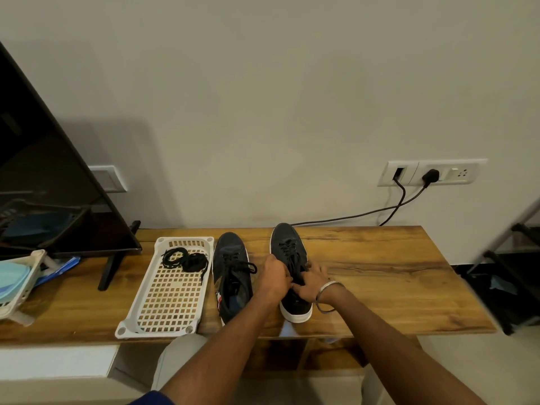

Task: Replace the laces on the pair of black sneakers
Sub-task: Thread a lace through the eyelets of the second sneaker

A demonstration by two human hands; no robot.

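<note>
On the wooden tabletop (pixel 380 267) stand two black low-top sneakers with white soles. The left sneaker (pixel 232 276) lies next to a white perforated plastic tray (pixel 152 311), its lace apparently loosened. The right sneaker (pixel 292 258) stands just beyond it, and both hands work at its tongue. The left hand (pixel 273 276) seems to pinch the black lace near the top eyelets, and the right hand (pixel 311 283), with a metal bangle (pixel 328 296) on its wrist, curls its grip around the same knot, though the dark lace against dark fabric makes the exact hold hard to read. A bundle of black replacement laces (pixel 185 260) waits in the tray. The step in hand looks like undoing the old lace; next it must be drawn out eyelet by eyelet.
</note>
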